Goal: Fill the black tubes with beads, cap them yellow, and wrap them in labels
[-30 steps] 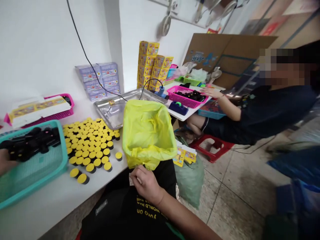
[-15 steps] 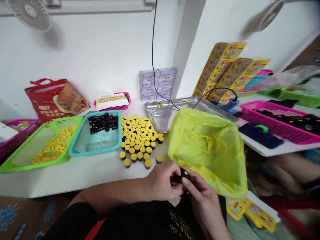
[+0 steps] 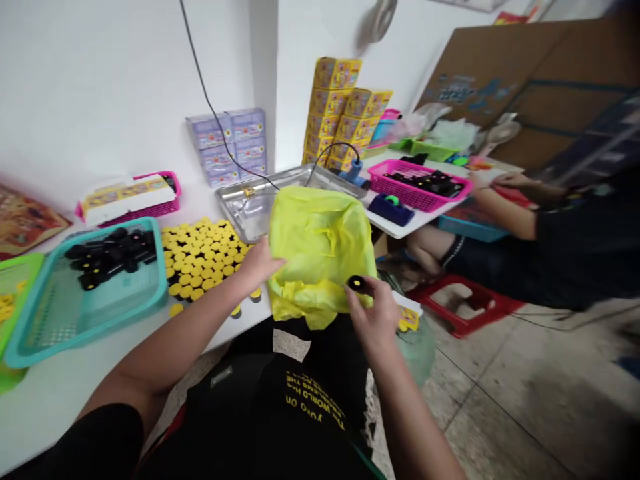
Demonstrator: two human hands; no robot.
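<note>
A container lined with a yellow plastic bag (image 3: 323, 257) stands at the table's front edge. My left hand (image 3: 261, 265) is at its left rim, thumb over the yellow bag and fingers partly hidden behind it; it appears to grip the rim. Between the fingertips of my right hand (image 3: 376, 310), a small black round part (image 3: 357, 284) with a yellow dot is held by the container's front right corner. Yellow-topped black discs (image 3: 203, 257) cluster on the table left of the container. Black parts (image 3: 113, 253) lie piled in a turquoise basket (image 3: 161, 283).
Behind the container lies a metal tray (image 3: 231, 207). Yellow boxes (image 3: 330, 103) and purple boxes (image 3: 227, 147) are stacked near the wall. On the right, a co-worker's arm (image 3: 510, 212) is near a pink basket (image 3: 380, 181). A red stool (image 3: 457, 323) is on the floor.
The view has swung right. My hands, together at the black part before, are now apart: the left at the container's left rim, the right holding the black part by its front right corner.
</note>
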